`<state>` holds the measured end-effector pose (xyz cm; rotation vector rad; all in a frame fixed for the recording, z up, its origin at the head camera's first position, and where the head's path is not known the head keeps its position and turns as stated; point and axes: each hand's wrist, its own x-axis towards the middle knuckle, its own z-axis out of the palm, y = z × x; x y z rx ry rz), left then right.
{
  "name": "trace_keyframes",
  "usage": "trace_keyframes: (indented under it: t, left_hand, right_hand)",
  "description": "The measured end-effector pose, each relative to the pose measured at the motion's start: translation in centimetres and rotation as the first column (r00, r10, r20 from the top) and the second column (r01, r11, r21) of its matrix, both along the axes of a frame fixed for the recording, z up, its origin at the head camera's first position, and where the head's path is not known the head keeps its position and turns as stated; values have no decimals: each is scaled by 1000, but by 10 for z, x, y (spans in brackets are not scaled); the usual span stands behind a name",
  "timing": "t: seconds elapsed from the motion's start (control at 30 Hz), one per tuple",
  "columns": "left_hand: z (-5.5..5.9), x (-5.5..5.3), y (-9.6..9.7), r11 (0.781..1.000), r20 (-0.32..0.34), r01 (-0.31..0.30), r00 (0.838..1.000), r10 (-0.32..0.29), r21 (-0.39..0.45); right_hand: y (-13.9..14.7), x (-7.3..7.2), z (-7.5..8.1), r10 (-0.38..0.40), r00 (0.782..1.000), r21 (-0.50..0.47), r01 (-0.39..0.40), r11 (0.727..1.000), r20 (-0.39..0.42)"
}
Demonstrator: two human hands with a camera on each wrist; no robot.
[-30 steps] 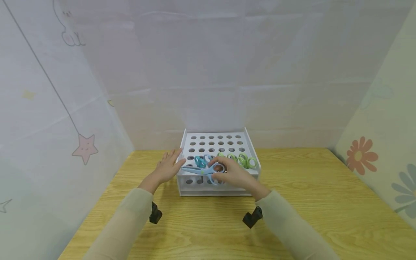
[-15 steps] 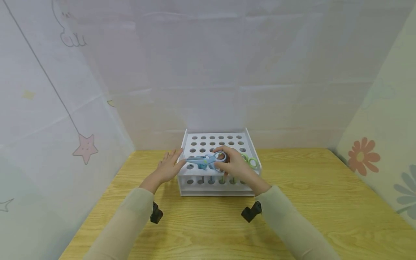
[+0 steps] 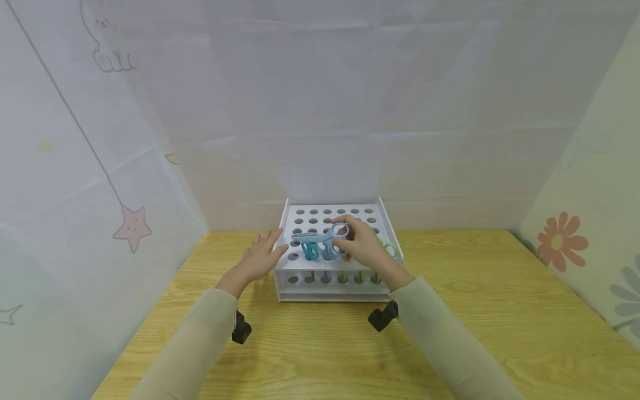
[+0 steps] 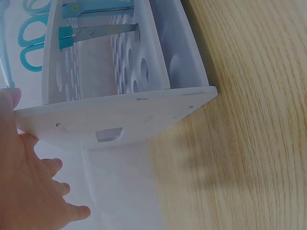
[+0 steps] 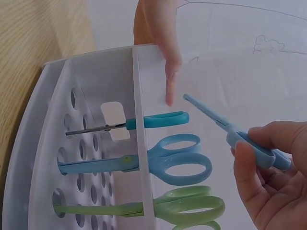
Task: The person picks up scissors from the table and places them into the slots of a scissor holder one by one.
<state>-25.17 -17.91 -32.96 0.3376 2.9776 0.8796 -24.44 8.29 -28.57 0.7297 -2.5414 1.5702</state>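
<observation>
My right hand point(image 3: 367, 244) holds light blue scissors point(image 5: 252, 143) by the handle loops, thumb and fingers pinching them. In the head view their blades point left above a white rack point(image 3: 335, 269) with rows of round holes. My left hand point(image 3: 260, 255) rests at the rack's left side panel point(image 4: 115, 108), thumb over the top edge and straight fingers outside. Teal scissors point(image 5: 165, 120), a second light blue pair point(image 5: 180, 167) and green scissors point(image 5: 192, 206) stand in the front row, blades down through the holes. The right hand partly hides the green handles in the head view.
The rack stands on a wooden table point(image 3: 320, 350) near a pale back curtain point(image 3: 325, 111). Patterned sheets hang at the left point(image 3: 75, 222) and right point(image 3: 575, 194). Behind the filled row lie several rows of bare holes.
My right hand has lifted the scissors up and away from the rack's front edge, also shifting them slightly right. My left hand has stayed at the side panel.
</observation>
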Motion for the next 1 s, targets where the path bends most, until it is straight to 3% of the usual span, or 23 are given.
trace_keyframes:
  t: [0.57, 1.0]
  left_hand:
    - [3, 2, 1, 1000, -4, 3, 1000, -3, 11]
    - [1, 2, -1, 1000, -9, 10, 1000, -10, 8]
  right_hand:
    - [-13, -5, 13, -32, 999, 81, 33, 996, -9]
    - [-21, -7, 11, -37, 999, 73, 38, 997, -20]
